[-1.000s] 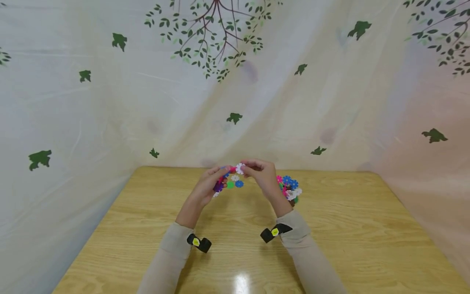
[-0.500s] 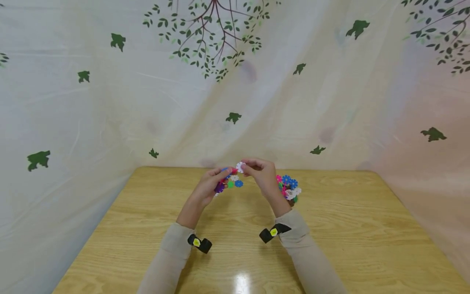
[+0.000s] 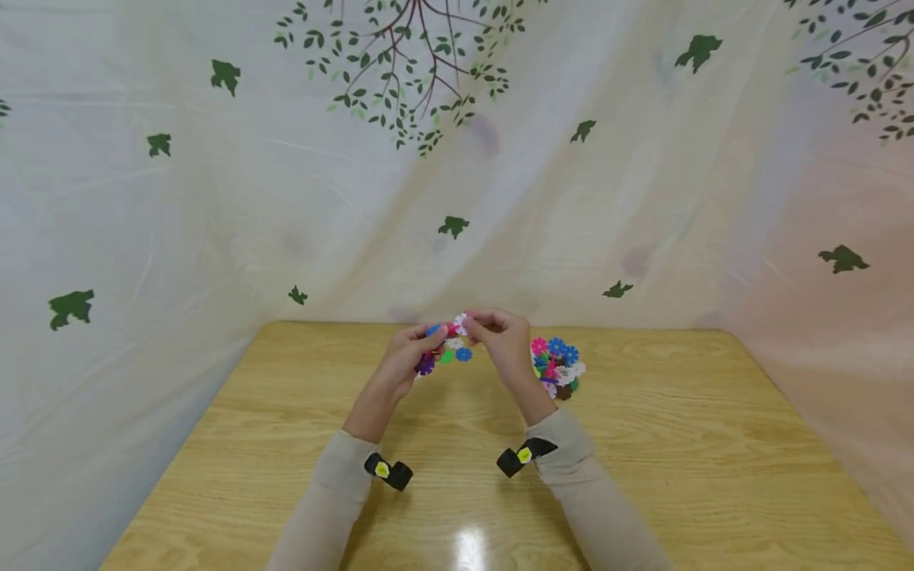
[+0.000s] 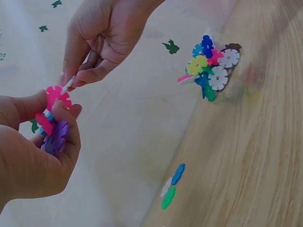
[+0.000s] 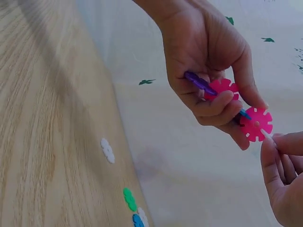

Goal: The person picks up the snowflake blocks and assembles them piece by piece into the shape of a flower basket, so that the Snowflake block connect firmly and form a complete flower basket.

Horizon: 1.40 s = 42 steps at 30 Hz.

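My left hand (image 3: 396,361) grips a short chain of notched flower-shaped plastic discs. In the left wrist view the chain shows a pink disc (image 4: 57,98) at the top, a second pink disc (image 4: 44,124) and a purple disc (image 4: 56,138); a bit of blue shows between them. With thumb and fingertips my right hand (image 3: 505,337) pinches a white disc (image 3: 461,323). Seen edge-on in the right wrist view, the white disc (image 5: 266,134) meets the rim of the outer pink disc (image 5: 256,124). How deep its slot sits, I cannot tell. Both hands are raised above the table.
A mixed pile of discs (image 3: 560,366) lies on the wooden table (image 3: 643,460), right of my right hand. Beneath the hands lie a loose green disc (image 3: 447,357), a blue disc (image 3: 464,354) and white ones. A printed cloth (image 3: 343,238) hangs behind the table.
My right hand has shifted slightly left with the white disc, closer to the left hand's chain. More of the pile shows beside the right wrist. The left hand has barely moved.
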Tool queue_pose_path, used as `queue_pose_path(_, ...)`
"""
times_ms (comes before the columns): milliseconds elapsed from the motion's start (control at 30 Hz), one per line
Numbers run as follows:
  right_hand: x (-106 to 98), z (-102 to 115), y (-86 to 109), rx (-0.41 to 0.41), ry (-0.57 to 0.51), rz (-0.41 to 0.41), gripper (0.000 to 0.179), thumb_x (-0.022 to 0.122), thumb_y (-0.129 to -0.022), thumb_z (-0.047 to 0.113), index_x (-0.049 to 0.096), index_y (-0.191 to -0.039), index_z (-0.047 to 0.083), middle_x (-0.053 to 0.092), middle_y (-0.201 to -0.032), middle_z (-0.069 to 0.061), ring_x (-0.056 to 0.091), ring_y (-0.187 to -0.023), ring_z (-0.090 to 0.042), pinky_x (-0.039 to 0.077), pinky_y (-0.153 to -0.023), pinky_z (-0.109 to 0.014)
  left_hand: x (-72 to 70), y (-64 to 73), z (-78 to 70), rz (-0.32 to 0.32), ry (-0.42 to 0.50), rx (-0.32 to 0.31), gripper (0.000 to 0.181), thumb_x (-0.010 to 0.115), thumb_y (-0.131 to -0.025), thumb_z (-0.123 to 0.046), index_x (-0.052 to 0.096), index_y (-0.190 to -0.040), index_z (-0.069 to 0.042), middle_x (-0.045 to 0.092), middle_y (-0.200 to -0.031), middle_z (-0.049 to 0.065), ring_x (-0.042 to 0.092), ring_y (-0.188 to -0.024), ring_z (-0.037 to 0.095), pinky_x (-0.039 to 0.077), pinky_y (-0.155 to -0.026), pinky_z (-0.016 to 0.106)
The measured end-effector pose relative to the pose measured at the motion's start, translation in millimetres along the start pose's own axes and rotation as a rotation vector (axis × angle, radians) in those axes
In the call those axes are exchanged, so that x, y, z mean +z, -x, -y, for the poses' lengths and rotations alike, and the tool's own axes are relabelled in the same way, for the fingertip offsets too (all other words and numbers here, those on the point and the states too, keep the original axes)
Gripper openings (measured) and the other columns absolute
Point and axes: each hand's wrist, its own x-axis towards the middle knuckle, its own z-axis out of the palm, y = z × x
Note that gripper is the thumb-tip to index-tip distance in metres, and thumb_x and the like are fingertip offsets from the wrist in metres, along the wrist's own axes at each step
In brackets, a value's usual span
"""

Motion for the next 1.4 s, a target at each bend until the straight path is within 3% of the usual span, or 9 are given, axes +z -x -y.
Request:
queue_pose_path(167,-2,4,-0.1,0.06,0.026,0.071,0.021,0.073,-0.092,0.002,0.072,-0.107,-0.013,0.073,-0.081,-0.001,0.066,-0.065,-0.01,0.061,-0.067,-0.027,-4.5,-0.5,-2.7,0.078,-0.025,-0.04,0.034,0.06,-0.102,-0.02,0.063,-0.131,-0.001,0.064,-0.078,-0.006,0.055,-0.06,0.004,0.044,-0.053,0.016)
queue_pose_path(333,-3,4,-0.8,0.105,0.114,0.195,0.026,0.07,-0.097,0.011,0.072,-0.114,-0.008,0.075,-0.098,-0.013,0.067,-0.075,-0.008,0.062,-0.074,-0.028,-4.7,1.3,-2.8,0.16,-0.029,-0.067,0.037,0.054,-0.105,-0.024,0.055,-0.135,-0.003,0.063,-0.088,-0.006,0.049,-0.055,0.002,0.041,-0.051,0.015)
queue_pose_path(500,-1,0,-4.8,0.126,0.194,0.197,0.029,0.066,-0.101,0.02,0.073,-0.114,-0.005,0.073,-0.094,-0.017,0.067,-0.074,-0.012,0.061,-0.072,-0.027,-5.4,0.9,-3.4,0.098,-0.01,-0.081,0.015,0.053,-0.106,-0.026,0.056,-0.11,-0.012,0.055,-0.084,-0.006,0.042,-0.053,0.001,0.036,-0.048,0.015)
queue_pose_path(567,-2,-4,-7.4,0.139,0.254,0.185,0.028,0.066,-0.101,0.019,0.073,-0.113,-0.005,0.073,-0.089,-0.018,0.07,-0.075,-0.022,0.062,-0.072,-0.033,-6.7,0.4,-4.4,0.063,0.001,-0.081,0.013,0.053,-0.106,-0.027,0.055,-0.102,-0.014,0.053,-0.083,-0.006,0.041,-0.053,0.001,0.035,-0.047,0.015)
queue_pose_path(733,-6,-23,-15.3,0.184,0.485,0.245,0.024,0.067,-0.098,0.011,0.072,-0.114,-0.005,0.073,-0.094,-0.025,0.07,-0.087,-0.045,0.06,-0.068,-0.035,-10.9,0.3,-7.0,0.037,0.02,-0.082,0.013,0.053,-0.106,-0.028,0.055,-0.102,-0.017,0.055,-0.085,-0.006,0.042,-0.053,0.001,0.033,-0.046,0.015)
queue_pose_path(933,-10,-55,-22.9,0.209,0.666,0.297,0.023,0.07,-0.094,0.01,0.072,-0.112,-0.004,0.073,-0.098,-0.022,0.072,-0.077,-0.032,0.054,-0.061,-0.025,-12.6,0.1,-8.1,0.043,0.056,-0.063,0.011,0.051,-0.107,-0.025,0.055,-0.101,-0.016,0.056,-0.086,-0.006,0.042,-0.055,0.002,0.033,-0.047,0.013)
queue_pose_path(1100,-8,-68,-23.8,0.251,0.7,0.313,0.029,0.071,-0.093,0.007,0.068,-0.118,-0.007,0.072,-0.106,-0.024,0.066,-0.071,-0.019,0.05,-0.056,-0.022,-14.3,1.5,-9.3,0.035,0.075,-0.057,0.01,0.051,-0.106,-0.021,0.056,-0.099,-0.016,0.056,-0.085,-0.005,0.042,-0.058,0.002,0.033,-0.045,0.013)
queue_pose_path(1267,-6,-73,-24.9,0.196,0.773,0.313,0.032,0.075,-0.084,0.005,0.069,-0.114,-0.008,0.07,-0.114,-0.024,0.062,-0.087,-0.023,0.051,-0.072,-0.028,-16.6,1.6,-9.4,0.041,0.088,-0.05,0.007,0.052,-0.105,-0.018,0.055,-0.099,-0.016,0.054,-0.086,-0.004,0.042,-0.06,0.002,0.032,-0.046,0.013)
queue_pose_path(1400,-4,-75,-26.4,0.161,0.834,0.316,0.026,0.077,-0.082,0.005,0.072,-0.104,-0.006,0.071,-0.108,-0.02,0.059,-0.088,-0.025,0.05,-0.079,-0.033,-18.6,1.1,-10.0,0.053,0.082,-0.041,0.002,0.052,-0.104,-0.017,0.054,-0.104,-0.016,0.053,-0.088,-0.004,0.042,-0.061,0.002,0.032,-0.047,0.013)
